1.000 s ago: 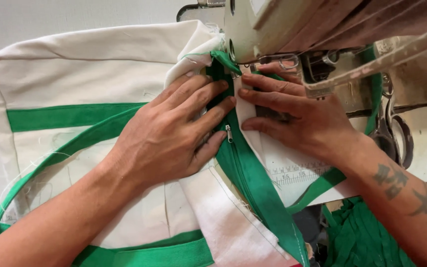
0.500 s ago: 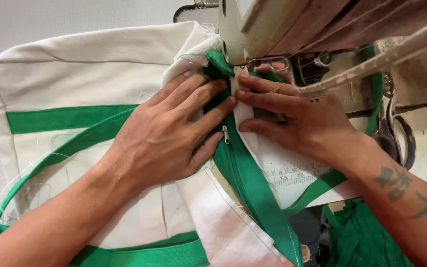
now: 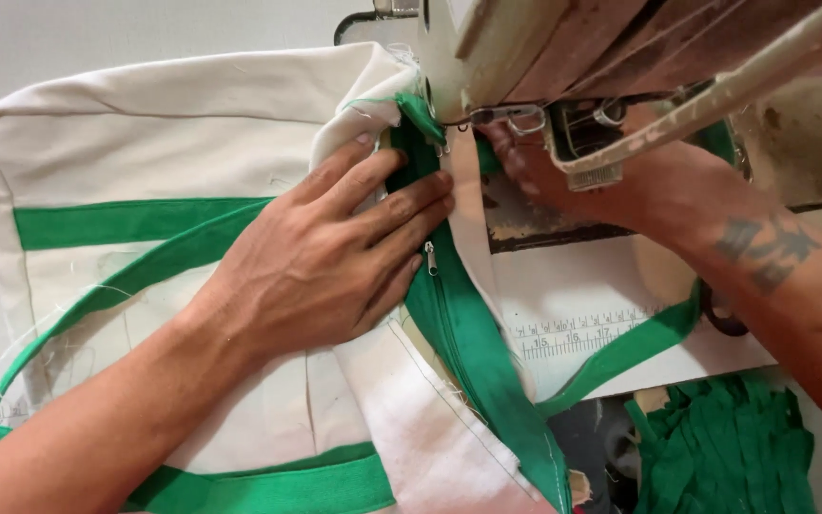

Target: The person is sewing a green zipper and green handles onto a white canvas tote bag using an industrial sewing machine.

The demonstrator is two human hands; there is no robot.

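Head view: left hand [image 3: 335, 257] spread flat on cream bag [image 3: 173, 124]; right hand [image 3: 563, 171] crowded under sewing machine [image 3: 563, 57], grip unclear.

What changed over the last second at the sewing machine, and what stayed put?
The right hand slid forward under the sewing machine head, so its fingers are now mostly hidden. The left hand crept slightly toward the needle with the green zipper strip. The left hand stays flat on the cream bag; nothing was released.

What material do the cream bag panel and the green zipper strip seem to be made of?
Cream bag panel: apparently heavy woven canvas, matte, with loose frayed threads. Green zipper strip: seemingly woven fabric tape, matte; its small slider glints like metal.
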